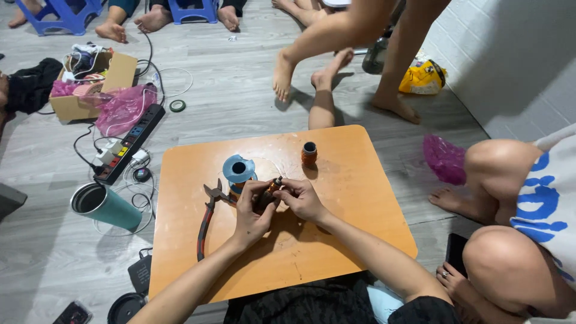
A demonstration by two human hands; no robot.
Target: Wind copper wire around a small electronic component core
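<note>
Left hand (252, 210): closed around a small dark cylindrical piece (268, 193).
Right hand (303, 198): fingertips pinching the same piece's top.
Piece: over the orange table (354, 198).
Nearby: blue spool (239, 170), cutters (210, 210), orange spool (309, 154).

Table (354, 198) orange-tan, pale scuffs near its middle. On it: blue spool (239, 169), small orange spool (309, 154) with a dark top, cutters (207, 219) with red-and-black grips and grey jaws. Left hand (252, 210) and right hand (303, 198) over the table share a small piece (270, 191), brownish-orange, hard to tell. Left of table: teal cup (105, 207) with silver rim, black power strip (129, 144) with coloured switches, pink bag (123, 108), brown box (114, 75), green tape roll (177, 106). Right of table: magenta bag (444, 159), white shirt (549, 192) with blue print. Beyond table: yellow bag (423, 78), blue stools (66, 12). Floor (240, 90) grey wood grain.
</note>
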